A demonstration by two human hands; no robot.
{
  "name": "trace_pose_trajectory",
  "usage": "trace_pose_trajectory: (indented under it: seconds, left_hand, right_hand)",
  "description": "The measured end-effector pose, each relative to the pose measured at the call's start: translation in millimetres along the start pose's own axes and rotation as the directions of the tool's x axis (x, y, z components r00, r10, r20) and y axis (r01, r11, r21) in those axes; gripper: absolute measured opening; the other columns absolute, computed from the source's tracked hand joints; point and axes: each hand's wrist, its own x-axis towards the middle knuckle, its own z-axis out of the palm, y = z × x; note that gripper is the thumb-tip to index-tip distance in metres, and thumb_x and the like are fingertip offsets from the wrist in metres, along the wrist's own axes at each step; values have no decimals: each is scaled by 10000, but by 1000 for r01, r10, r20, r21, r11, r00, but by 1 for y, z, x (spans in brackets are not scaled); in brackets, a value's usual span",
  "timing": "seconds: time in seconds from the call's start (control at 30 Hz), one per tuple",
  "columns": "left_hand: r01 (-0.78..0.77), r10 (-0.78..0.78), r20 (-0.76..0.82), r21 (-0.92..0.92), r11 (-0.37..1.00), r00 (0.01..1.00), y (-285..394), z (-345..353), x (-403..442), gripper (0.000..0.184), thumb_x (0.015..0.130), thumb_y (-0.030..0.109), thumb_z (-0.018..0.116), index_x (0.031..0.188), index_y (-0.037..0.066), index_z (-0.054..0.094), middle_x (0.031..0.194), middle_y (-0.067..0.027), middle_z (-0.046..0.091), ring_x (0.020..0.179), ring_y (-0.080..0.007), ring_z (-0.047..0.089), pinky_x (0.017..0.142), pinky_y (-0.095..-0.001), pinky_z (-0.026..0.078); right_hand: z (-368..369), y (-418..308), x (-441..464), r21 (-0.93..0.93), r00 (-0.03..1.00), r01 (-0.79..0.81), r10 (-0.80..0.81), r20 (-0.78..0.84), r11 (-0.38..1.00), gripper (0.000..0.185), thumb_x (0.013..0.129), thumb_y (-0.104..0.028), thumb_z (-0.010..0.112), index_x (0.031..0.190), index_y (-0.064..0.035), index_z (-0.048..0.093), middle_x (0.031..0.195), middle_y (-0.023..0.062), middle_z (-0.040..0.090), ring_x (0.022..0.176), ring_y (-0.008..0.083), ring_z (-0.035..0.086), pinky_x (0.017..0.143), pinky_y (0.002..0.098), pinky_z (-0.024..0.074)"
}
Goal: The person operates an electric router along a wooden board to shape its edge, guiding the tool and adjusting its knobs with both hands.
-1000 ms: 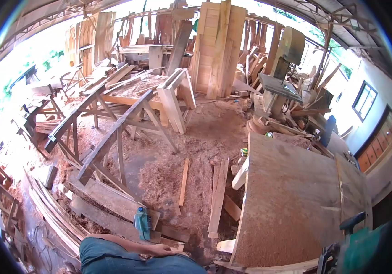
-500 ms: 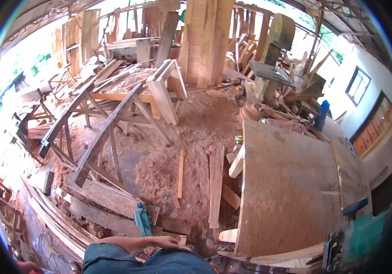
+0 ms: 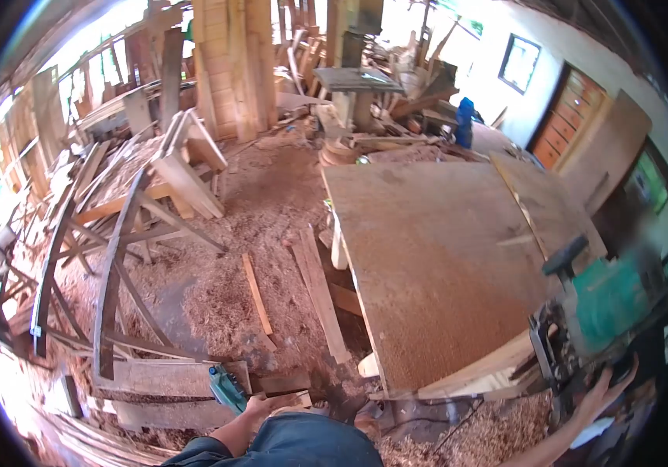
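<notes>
My left hand [image 3: 270, 404] rests by my knee, in dark blue-green cloth [image 3: 310, 440], fingers stretched out and seemingly holding nothing. Just beyond it a small teal-green object [image 3: 227, 388] with a dark cap-like end lies against planks; its kind is unclear. At the lower right, my right hand [image 3: 603, 395] reaches out with its fingers apart, at the underside of a large green power tool [image 3: 610, 302]. This tool has a black knob handle and a dark metal base. Whether the fingertips touch it cannot be made out.
A wide plywood sheet [image 3: 435, 265] stands ahead on the right. Wooden trestles [image 3: 116, 272] are on the left, and loose boards [image 3: 322, 292] lie on the shaving-covered floor. A blue container [image 3: 465, 124] stands farther back. A dark cord [image 3: 458, 424] runs over shavings.
My view has swung right. My right hand has come into view, reaching to the large green tool. My left hand still rests by my knee, close to the small teal-green object.
</notes>
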Motion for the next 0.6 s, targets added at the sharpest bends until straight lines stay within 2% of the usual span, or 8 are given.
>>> trace_pose_trajectory:
  seconds: [0.07, 0.1, 0.17, 0.27, 0.33, 0.4, 0.47, 0.6]
  left_hand:
    - [60, -58, -19, 104, 993, 998, -15, -1, -4, 471, 737, 432, 701, 989, 36, 744, 948, -125, 734, 899, -236, 703, 829, -346, 539]
    - [9, -7, -18, 115, 993, 1000, -21, -4, -2, 464, 738, 432, 700, 991, 45, 744, 948, -130, 734, 908, -242, 702, 829, -349, 539]
    - [-109, 108, 16, 146, 983, 994, -22, 1, 14, 450, 740, 431, 699, 995, 63, 744, 947, -140, 732, 926, -254, 701, 828, -356, 539]
    - [-170, 159, 62, 332, 928, 985, 6, 9, 14, 474, 758, 466, 713, 961, 38, 725, 902, -134, 724, 870, -229, 698, 791, -368, 544]
    - [-220, 171, 191, 275, 936, 967, 24, 11, 25, 466, 833, 444, 693, 959, -5, 686, 855, -128, 712, 733, -209, 677, 670, -365, 549]
    - [-181, 173, 226, 14, 983, 959, 47, 16, 17, 419, 901, 373, 653, 1004, -33, 652, 834, -131, 703, 626, -187, 641, 555, -332, 521]
    - [-108, 145, 275, -146, 983, 950, 47, 27, 37, 347, 929, 289, 624, 1043, -38, 639, 830, -135, 700, 600, -171, 628, 510, -310, 502]
    - [-266, 242, 228, 80, 961, 943, 65, 34, 35, 342, 913, 293, 625, 989, -37, 670, 860, -139, 710, 688, -187, 659, 606, -324, 530]
  right_hand:
    - [9, -27, -7, 64, 995, -97, 98, -23, 993, 567, 900, -242, 591, 1432, -142, 423, 1354, 103, 480, 928, 204, 528, 594, 266, 437]
    - [6, -24, -5, -52, 1000, -30, 29, -11, 998, 573, 896, -237, 600, 1432, -137, 424, 1349, 98, 482, 985, 216, 522, 612, 270, 446]
    - [0, -19, -6, -52, 997, -69, 70, 15, 996, 577, 887, -220, 618, 1427, -138, 432, 1337, 88, 487, 1018, 217, 527, 633, 276, 458]
    - [4, -18, -6, 4, 1000, -21, 21, 6, 1000, 572, 877, -191, 635, 1414, -155, 440, 1272, 78, 524, 944, 179, 555, 627, 287, 465]
    - [9, -35, -9, 111, 981, -196, 193, 30, 974, 583, 869, -174, 645, 1409, -161, 423, 1143, 72, 545, 810, 153, 548, 547, 274, 443]
    - [18, -48, -12, 158, 982, -186, 187, 8, 970, 585, 864, -140, 626, 1399, -166, 389, 875, 73, 555, 524, 134, 507, 358, 252, 376]
    - [18, -48, -12, 120, 985, -169, 171, -2, 978, 589, 858, -136, 632, 1395, -152, 390, 889, 70, 564, 525, 130, 509, 355, 251, 372]
    - [20, -46, -10, 158, 993, -116, 117, 3, 981, 590, 856, -128, 628, 1392, -99, 382, 944, 79, 569, 542, 145, 517, 440, 264, 422]
